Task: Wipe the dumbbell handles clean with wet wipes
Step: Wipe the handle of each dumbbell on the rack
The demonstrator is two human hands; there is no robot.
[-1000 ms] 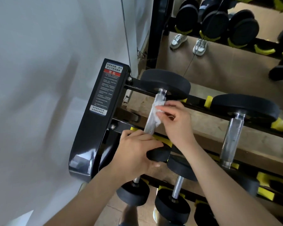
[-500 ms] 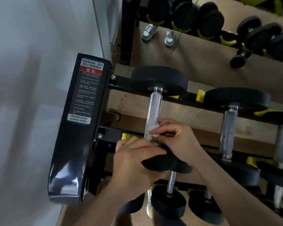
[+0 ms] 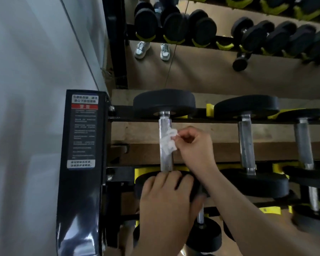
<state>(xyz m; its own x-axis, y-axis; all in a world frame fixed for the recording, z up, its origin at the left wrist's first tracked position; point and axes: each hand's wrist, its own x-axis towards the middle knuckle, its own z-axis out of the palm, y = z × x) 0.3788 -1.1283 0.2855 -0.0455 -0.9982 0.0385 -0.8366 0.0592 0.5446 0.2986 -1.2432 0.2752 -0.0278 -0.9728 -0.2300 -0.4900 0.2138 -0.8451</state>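
The leftmost dumbbell on the top shelf has a knurled steel handle (image 3: 164, 159) between two black weight heads (image 3: 163, 102). A crumpled white wet wipe (image 3: 168, 142) lies against the middle of that handle. My right hand (image 3: 194, 145) pinches the wipe from the right side. My left hand (image 3: 166, 198) grips the near black head of the same dumbbell, fingers curled over its top edge. The near head is mostly hidden under that hand.
Two more dumbbells (image 3: 246, 143) lie to the right on the same shelf. The rack's black end panel (image 3: 81, 163) with a warning label stands at left, next to a white wall. Smaller dumbbells (image 3: 203, 235) sit on lower shelves. A mirror behind reflects racks and shoes (image 3: 141, 49).
My right hand has slid the wipe from the near end of the handle back up to its middle. My left hand stays on the near head. The view has shifted.
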